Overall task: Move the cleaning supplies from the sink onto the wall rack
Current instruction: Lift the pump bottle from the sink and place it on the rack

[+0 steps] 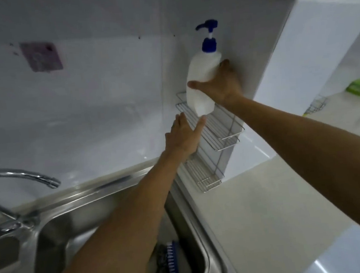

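Over wire rack — white pump bottle w/ blue top, R hand gripping, L hand spread

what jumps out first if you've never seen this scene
A white pump bottle with a blue pump top, gripped by the right hand against the pale wall, its base at the top tier of the wire wall rack. The left hand reaches open just under the bottle. Low in the steel sink lies a blue brush.

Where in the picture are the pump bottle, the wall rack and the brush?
pump bottle [202, 75]: head view, on its white body.
wall rack [222, 132]: head view, on the wire floor of the upper shelf.
brush [172, 265]: head view, on its blue bristles, in the sink.
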Available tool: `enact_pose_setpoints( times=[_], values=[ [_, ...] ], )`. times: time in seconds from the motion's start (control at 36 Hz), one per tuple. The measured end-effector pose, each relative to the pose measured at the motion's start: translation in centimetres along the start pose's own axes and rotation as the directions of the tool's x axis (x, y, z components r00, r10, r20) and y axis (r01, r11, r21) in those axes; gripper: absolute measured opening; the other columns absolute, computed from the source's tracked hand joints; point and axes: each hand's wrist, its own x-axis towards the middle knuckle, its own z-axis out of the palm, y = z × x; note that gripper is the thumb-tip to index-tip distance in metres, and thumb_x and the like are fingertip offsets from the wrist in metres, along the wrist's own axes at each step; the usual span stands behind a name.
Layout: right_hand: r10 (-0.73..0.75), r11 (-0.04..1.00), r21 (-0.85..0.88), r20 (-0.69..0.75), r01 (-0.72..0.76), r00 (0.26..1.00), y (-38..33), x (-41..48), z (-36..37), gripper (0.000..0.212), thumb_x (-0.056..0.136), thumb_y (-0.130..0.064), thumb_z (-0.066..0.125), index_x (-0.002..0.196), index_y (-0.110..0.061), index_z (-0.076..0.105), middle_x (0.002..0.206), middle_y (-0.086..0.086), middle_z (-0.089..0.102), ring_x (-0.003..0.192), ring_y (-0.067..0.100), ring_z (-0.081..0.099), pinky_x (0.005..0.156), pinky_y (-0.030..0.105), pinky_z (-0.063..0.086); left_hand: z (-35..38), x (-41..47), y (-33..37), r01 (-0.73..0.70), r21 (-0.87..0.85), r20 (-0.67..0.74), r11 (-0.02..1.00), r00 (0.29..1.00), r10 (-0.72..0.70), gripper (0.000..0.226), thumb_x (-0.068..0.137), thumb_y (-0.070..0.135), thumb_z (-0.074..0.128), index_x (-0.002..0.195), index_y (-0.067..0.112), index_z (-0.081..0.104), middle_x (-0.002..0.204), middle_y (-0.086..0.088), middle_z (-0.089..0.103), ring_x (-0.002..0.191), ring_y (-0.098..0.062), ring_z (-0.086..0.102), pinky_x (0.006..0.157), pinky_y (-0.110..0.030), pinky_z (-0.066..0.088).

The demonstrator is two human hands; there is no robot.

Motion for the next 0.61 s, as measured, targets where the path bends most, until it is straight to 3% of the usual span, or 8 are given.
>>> enact_pose_setpoints(
  times=[0.17,0.33,0.61],
  values=[
    [-0.014,1.000,0.015,-0.048,0.014,0.999,1.4,1.2,2.0,0.100,0.059,-0.067,0.082,0.136,-0.016,0.042,0.122,0.000,0.059,0.104,0.018,0.061,0.080,0.031,0.054,1.1,2.4,-1.3,-0.011,-0.063,-0.027,0.998,1.000,0.009,0.097,0.091,0.080,0.019,0.162,0.015,0.002,0.170,-0.008,0.005,0.155,-0.029,0.013,0.122,-0.054,0.007],
    [0.005,1.000,-0.003,-0.063,-0.005,0.998,1.8,2.1,3.2,0.100,0.059,-0.069,0.081,0.134,-0.014,0.046,0.122,0.002,0.062,0.106,0.021,0.064,0.077,0.031,0.053,1.8,4.8,-1.9,-0.030,-0.145,-0.058,0.989,0.998,0.022,0.087,0.096,0.073,0.021,0.162,0.020,0.000,0.171,-0.004,0.005,0.156,-0.029,0.012,0.123,-0.055,0.004],
    [0.018,0.999,0.053,-0.105,-0.013,0.994,1.6,3.0,5.1,0.100,0.057,-0.068,0.081,0.132,-0.014,0.046,0.121,0.002,0.062,0.108,0.020,0.064,0.084,0.034,0.057,2.4,6.4,-2.1,-0.067,-0.210,-0.033,0.975,0.998,0.061,0.089,0.092,0.076,0.029,0.161,0.028,0.001,0.170,-0.002,0.011,0.153,-0.030,0.024,0.122,-0.060,0.018]
  ],
)
